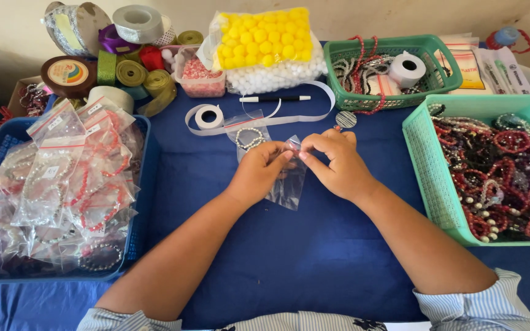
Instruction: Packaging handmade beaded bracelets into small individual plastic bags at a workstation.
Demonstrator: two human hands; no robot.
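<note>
- Left hand [259,171] and right hand [337,164]: both closed in a pinch on the top edge of a small clear plastic bag [288,184], held between them over the blue table [302,257].
- Bag: long axis runs from the fingertips down toward the person; both hands equally near.
- Just beyond the hands: a second clear bag with a pale bead bracelet [249,138].
- Right: teal basket [427,165] of bracelets. Left: blue tray [142,202] of filled bags.
- Hidden: the bag's mouth and contents, masked by fingers; open or sealed cannot be told.
</note>
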